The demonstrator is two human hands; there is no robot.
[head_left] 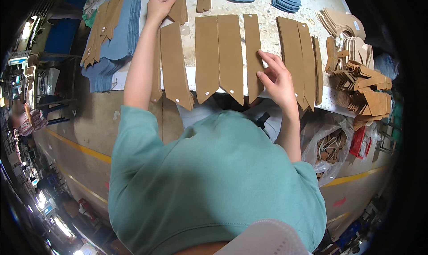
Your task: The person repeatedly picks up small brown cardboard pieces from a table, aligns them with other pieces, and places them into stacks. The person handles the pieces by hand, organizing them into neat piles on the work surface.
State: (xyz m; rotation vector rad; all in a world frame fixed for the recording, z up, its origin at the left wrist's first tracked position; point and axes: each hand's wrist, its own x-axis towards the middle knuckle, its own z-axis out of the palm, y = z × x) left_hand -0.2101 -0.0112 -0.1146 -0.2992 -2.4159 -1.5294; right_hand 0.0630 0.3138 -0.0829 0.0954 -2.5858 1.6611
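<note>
Flat brown leather-like pieces with notched or slanted near ends lie in a row along the near side of the white table. My left hand (161, 6) reaches to the far left, with thumb and forefinger apart at the edge of a brown stack (179, 8). My right hand (277, 79) is over a narrow brown strip (252, 45), its forefinger and thumb spread at the strip's right edge. Between my arms lie a pair of wide brown pieces (207, 54) side by side, with small white stickers near their tips. Another brown piece (174, 59) lies beside my left forearm.
Blue pieces (120, 41) are stacked at the table's left edge, with brown ones on top. More brown pieces (292, 54) lie right of my right hand. Bundles of tan pieces (370, 83) crowd the right end. Below it hangs a clear plastic bag (327, 143) of scraps.
</note>
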